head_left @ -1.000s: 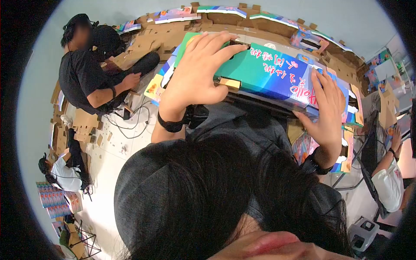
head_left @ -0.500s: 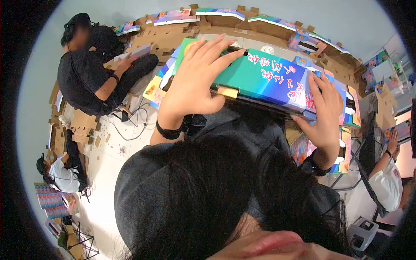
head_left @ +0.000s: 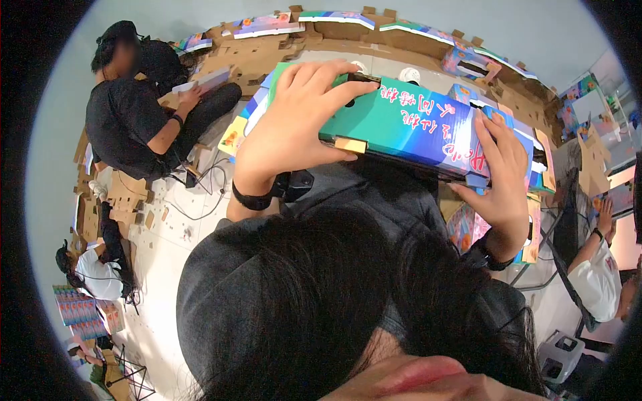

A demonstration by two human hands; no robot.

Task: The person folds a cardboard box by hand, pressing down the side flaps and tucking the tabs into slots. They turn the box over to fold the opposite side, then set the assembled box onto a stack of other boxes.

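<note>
A green and blue printed cardboard box [head_left: 408,127] lies across in front of my body, with red and white lettering on top. My left hand [head_left: 294,120] grips its left end, fingers curled over the far edge and thumb along the near side by a small yellow flap [head_left: 351,145]. At the right end my right hand [head_left: 498,160] holds the box, fingers on top and thumb on the near edge. More printed cardboard [head_left: 543,157] shows under and beside the box.
A seated person in black [head_left: 127,120] holds a flat piece at the left. Another person [head_left: 100,267] sits lower left, one more [head_left: 595,281] at right. Cardboard sheets [head_left: 341,33] line the wall; a cable [head_left: 207,194] lies on the floor. A grey stool [head_left: 560,357] stands lower right.
My left hand has shifted slightly left and its fingers have curled further over the box's far edge. My right hand still holds the right end.
</note>
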